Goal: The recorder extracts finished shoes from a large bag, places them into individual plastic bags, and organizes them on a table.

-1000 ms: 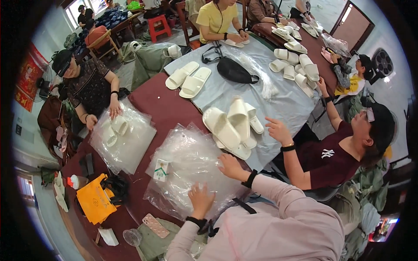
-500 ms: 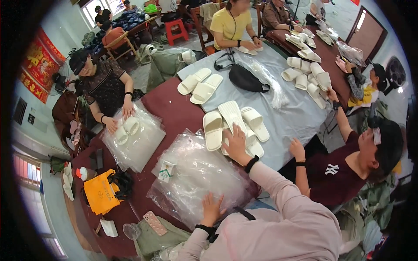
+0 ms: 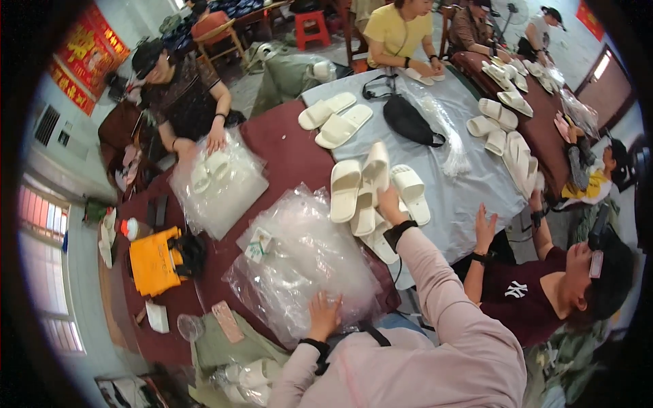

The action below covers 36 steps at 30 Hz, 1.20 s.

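Note:
My right hand (image 3: 390,206) is closed round the lower part of a cream slide slipper (image 3: 376,163), which stands tilted up above a small pile. Other slippers of the pile (image 3: 345,194) lie close around it on the grey sheet's edge. My left hand (image 3: 324,314) rests with fingers spread on a stack of clear plastic bags (image 3: 299,262) on the dark red tablecloth. A small white and green box (image 3: 258,245) sits on top of the bags. The fingertips of my right hand are partly hidden by the slipper.
Beyond the pile lie a slipper pair (image 3: 345,127), a black waist pouch (image 3: 410,122) and a bundle of clear strips (image 3: 456,153). An orange bag (image 3: 153,265) and a pink phone (image 3: 227,321) are at left. Co-workers sit at left, far side and right.
My right hand has closed on the slipper it was touching and tilted it up. My left hand stays on the bags. The co-worker at right has raised a hand. The view has shifted.

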Each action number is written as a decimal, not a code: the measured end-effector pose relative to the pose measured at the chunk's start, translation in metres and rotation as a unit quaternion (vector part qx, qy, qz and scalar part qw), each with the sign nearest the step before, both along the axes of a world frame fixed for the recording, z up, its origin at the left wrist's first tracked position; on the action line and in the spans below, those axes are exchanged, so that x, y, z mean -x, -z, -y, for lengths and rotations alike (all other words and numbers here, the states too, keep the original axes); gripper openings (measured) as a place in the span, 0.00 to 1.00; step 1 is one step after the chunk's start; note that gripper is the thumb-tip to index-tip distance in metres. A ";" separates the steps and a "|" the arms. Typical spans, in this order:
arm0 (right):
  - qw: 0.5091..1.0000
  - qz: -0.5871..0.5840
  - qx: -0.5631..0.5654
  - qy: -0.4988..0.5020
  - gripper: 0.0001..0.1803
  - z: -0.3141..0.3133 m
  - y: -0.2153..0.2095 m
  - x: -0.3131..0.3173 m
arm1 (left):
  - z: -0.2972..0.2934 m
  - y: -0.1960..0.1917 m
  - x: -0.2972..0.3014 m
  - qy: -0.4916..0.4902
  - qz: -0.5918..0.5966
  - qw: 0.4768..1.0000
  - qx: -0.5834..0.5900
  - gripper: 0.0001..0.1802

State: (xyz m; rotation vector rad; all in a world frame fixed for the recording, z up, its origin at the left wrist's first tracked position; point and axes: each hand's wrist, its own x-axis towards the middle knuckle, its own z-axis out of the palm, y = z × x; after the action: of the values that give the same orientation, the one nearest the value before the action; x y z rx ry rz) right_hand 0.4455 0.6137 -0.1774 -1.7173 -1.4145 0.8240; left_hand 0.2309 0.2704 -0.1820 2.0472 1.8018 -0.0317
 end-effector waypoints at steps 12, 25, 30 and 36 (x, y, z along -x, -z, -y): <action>0.825 -0.546 0.085 -0.118 0.20 0.115 -0.177 0.049 | 0.004 0.001 0.004 -0.020 0.025 0.999 0.006 0.40; 0.775 -0.560 0.184 -0.227 0.26 0.218 -0.213 0.045 | 0.014 -0.042 0.012 -0.024 -0.088 0.995 -0.036 0.36; 0.789 -0.527 0.233 -0.212 0.25 0.217 -0.180 0.045 | 0.019 -0.020 0.022 -0.021 -0.038 0.996 0.084 0.29; 0.901 -0.259 0.283 -0.205 0.26 0.181 -0.092 0.025 | 0.021 0.002 0.034 0.011 -0.041 0.998 0.040 0.32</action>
State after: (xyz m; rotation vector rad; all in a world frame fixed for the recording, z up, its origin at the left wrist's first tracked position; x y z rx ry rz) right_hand 0.4210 0.4323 -0.0855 -1.4172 -1.2326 1.9221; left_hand 0.1970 0.2490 -0.1841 2.0362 1.7962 -0.1951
